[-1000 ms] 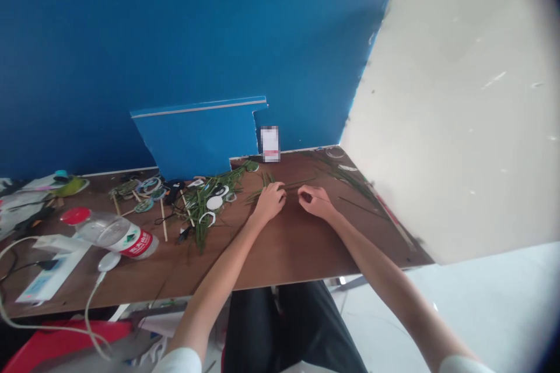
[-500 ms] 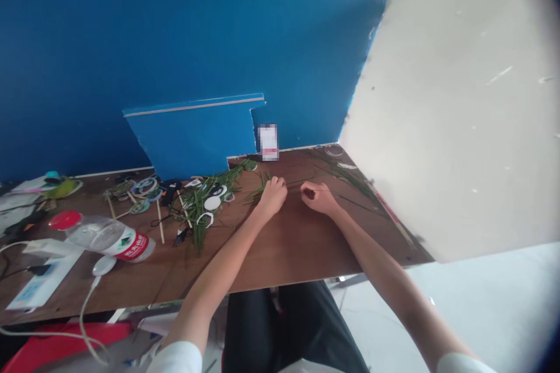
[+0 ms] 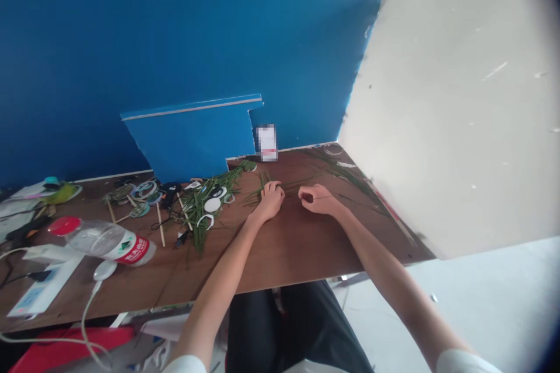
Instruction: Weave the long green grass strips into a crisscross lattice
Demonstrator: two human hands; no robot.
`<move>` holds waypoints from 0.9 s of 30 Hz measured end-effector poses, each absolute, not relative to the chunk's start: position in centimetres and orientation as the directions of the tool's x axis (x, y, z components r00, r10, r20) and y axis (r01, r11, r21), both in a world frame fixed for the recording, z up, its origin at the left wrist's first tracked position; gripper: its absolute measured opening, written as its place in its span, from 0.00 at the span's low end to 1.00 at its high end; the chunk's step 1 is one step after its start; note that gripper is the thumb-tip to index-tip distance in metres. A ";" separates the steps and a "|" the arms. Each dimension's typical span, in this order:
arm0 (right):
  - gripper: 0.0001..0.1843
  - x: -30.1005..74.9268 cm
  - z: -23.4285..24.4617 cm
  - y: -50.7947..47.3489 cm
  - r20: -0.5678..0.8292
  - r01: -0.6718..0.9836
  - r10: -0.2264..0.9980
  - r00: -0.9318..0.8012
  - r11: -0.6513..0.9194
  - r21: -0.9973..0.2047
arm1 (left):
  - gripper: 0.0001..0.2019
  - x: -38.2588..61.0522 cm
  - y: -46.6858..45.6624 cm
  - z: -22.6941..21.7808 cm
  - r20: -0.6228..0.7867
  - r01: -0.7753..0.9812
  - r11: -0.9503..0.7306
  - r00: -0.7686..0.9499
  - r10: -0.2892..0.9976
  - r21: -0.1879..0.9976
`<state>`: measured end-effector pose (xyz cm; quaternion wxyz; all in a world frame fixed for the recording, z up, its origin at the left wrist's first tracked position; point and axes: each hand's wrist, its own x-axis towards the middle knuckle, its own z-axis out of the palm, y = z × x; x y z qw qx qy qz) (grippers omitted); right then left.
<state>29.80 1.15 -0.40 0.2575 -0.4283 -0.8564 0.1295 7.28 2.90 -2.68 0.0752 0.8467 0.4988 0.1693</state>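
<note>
Both my hands rest on a brown wooden table [image 3: 284, 250] near its far edge. My left hand [image 3: 270, 200] is curled, its fingers pressed together on thin green grass blades [image 3: 262, 182]. My right hand [image 3: 317, 199] is closed in a pinch on a thin green blade [image 3: 345, 196] that runs off to the right. A gap of bare table lies between the two hands. A loose heap of green blades [image 3: 203, 207] with white rings lies just left of my left hand.
A tipped plastic water bottle [image 3: 102, 238] with a red cap, a white power strip [image 3: 41, 282] with cables, small woven rings on sticks [image 3: 142, 195] and a blue board [image 3: 192, 137] leaning on the blue wall. More green blades [image 3: 345, 178] lie at the right edge.
The view has shifted slightly. Both hands stay at the same spot on the table, with only small finger movements on the green blades.
</note>
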 end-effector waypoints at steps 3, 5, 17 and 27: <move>0.05 29.9 0.0 1.0 0.304 0.669 0.809 -0.503 0.587 -0.457 | 0.08 7.3 3.0 -3.1 0.212 0.807 -0.474 0.425 0.880 0.351; 0.07 30.0 0.3 0.9 0.279 0.671 0.823 -0.495 0.566 -0.479 | 0.07 7.3 3.1 -3.2 0.213 0.806 -0.457 0.405 0.889 0.376; 0.05 30.5 -0.4 1.3 0.147 0.798 0.884 -0.443 0.464 -0.384 | 0.08 7.3 3.5 -3.6 0.210 0.794 -0.428 0.373 0.904 0.431; 0.08 30.1 -0.3 1.3 0.289 0.717 0.850 -0.441 0.527 -0.456 | 0.09 7.2 3.2 -3.2 0.196 0.803 -0.430 0.383 0.903 0.413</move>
